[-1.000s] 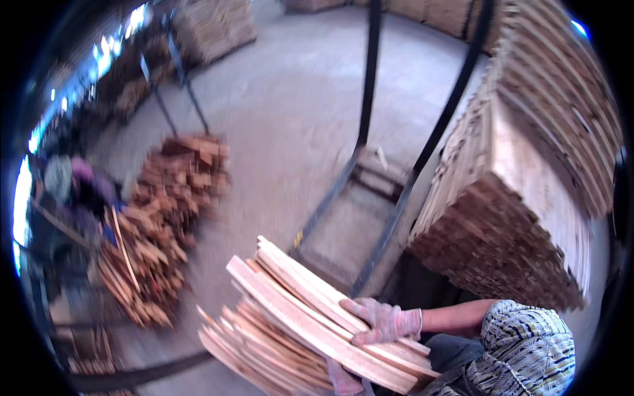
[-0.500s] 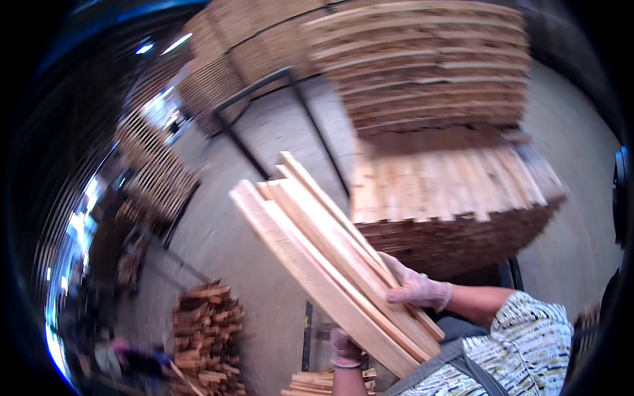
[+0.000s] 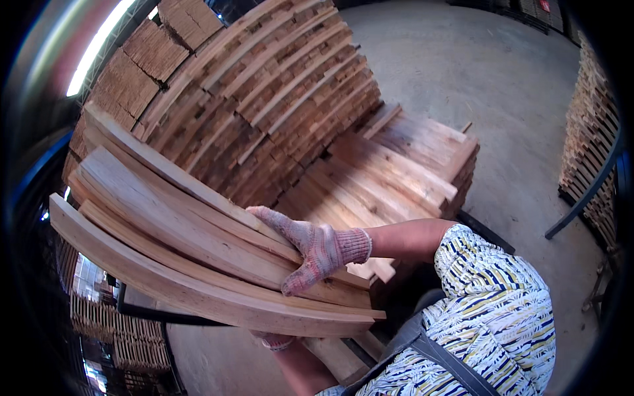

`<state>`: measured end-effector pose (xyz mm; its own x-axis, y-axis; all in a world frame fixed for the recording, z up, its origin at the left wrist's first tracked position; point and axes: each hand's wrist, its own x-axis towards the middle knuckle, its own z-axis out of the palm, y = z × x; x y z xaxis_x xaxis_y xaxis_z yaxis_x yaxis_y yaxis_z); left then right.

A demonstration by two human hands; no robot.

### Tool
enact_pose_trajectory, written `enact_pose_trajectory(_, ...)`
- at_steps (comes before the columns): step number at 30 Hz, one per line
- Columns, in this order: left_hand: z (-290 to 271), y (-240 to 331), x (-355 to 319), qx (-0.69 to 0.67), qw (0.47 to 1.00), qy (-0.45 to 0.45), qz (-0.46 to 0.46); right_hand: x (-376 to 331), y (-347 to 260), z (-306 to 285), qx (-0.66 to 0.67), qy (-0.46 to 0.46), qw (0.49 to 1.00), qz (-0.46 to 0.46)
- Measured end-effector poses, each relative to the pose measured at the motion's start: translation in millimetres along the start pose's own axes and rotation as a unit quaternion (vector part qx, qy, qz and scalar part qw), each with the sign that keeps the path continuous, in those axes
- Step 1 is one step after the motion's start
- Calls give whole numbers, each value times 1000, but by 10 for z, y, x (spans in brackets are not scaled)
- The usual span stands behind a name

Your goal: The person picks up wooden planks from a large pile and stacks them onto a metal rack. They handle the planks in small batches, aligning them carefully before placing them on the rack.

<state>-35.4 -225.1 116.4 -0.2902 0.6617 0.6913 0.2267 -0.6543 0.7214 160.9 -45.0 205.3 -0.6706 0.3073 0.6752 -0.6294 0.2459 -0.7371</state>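
Observation:
Several long wooden boards lie together as a loose bundle across the front of my body, slanting up to the far left. My right hand, in a pinkish knit glove, grips the bundle from above near its close end, the thumb apart from the fingers. Under the boards, my left hand shows only its gloved wrist edge; the bundle hides its fingers as it bears the load from below. Beyond my right hand, a low stack of planks has uneven ends.
A tall layered wood stack rises behind the low one. Another wood stack stands at the right rim, beside a dark curved bar. Slatted wood piles are at the lower left. Grey concrete floor extends behind.
My view has swung right, and the bundle has turned with me, bringing the plank stacks closer. Both hands keep hold of the boards.

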Motion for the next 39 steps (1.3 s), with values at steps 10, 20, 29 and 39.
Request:
enact_pose_trajectory(10, -352, -1666, 1578, 6, 987, 7, -161, 733, 684, -1302, -141, 45, 987, -55)
enact_pose_trajectory(20, 189, -1904, 1933, -149, 949, 110, -254, 425, 2191, -1351, -264, 241, 929, 102)
enact_pose_trajectory(29, 187, -2179, 2005, -198, 925, 131, -297, 728, 1970, -1022, -439, 212, 831, 268)
enact_pose_trajectory(39, 286, -1965, 2123, -160, 905, 78, -386, 580, 1564, -1338, -392, 254, 855, 227)
